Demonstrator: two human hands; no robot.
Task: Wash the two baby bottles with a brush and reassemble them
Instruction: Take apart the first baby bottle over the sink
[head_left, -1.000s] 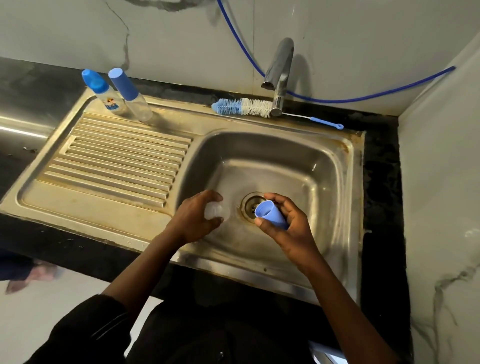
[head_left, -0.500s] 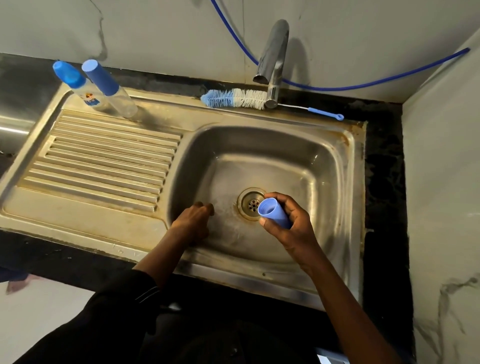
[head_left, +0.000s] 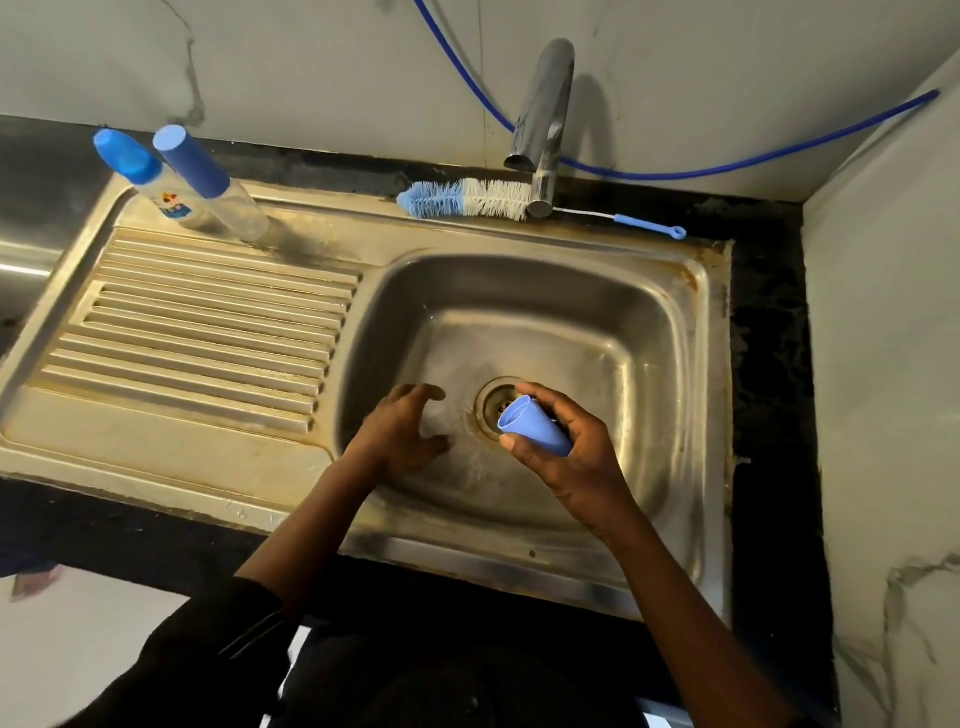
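Your right hand (head_left: 576, 460) grips the blue cap (head_left: 535, 427).
Beside it, your left hand (head_left: 402, 431), curled a moment ago, spreads its fingers wide in the sink (head_left: 649, 322).

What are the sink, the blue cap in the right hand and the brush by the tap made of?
The sink: looks like stainless steel, dull grey sheen with brownish staining along the rim. The blue cap: probably plastic, matte, evenly coloured, thin-walled. The brush: likely synthetic bristles, blue and white, on a thin white stem, wire perhaps.
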